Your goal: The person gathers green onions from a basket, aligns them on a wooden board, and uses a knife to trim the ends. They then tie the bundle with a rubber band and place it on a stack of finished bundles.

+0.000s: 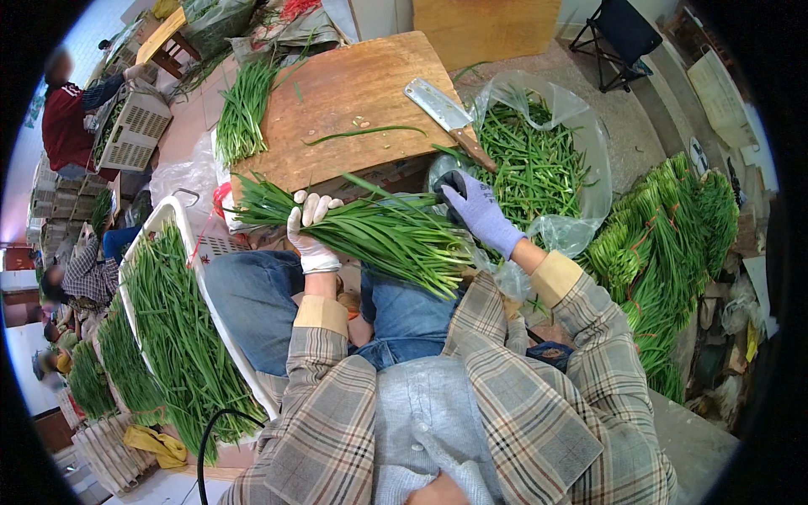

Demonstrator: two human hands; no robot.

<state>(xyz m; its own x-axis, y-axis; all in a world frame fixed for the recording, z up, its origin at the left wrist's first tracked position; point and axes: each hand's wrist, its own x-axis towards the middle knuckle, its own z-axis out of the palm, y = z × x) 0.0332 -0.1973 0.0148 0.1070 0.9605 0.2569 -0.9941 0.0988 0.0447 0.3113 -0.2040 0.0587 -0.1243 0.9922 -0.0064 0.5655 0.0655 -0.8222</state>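
Observation:
My left hand (311,229), in a white glove, is closed round a bunch of garlic chives (396,238) held above my lap. The pale stem ends point right, the green leaf tips left. At the bunch's upper right edge, my right hand (481,209), in a purple glove with dark fingertips, pinches at a chive leaf; its fingertips are partly hidden. Beyond the bunch stands a wooden board (353,101). On it lie a cleaver (450,124) with a wooden handle, one loose leaf (362,133) and a smaller pile of chives (244,114) at the left edge.
A clear plastic bag (593,160) of cut green pieces stands right of the board. Tied chive bundles (665,261) are heaped at the right. At my left sits a white crate (220,324) full of chives. A folding chair (614,42) stands far right; other people work far left.

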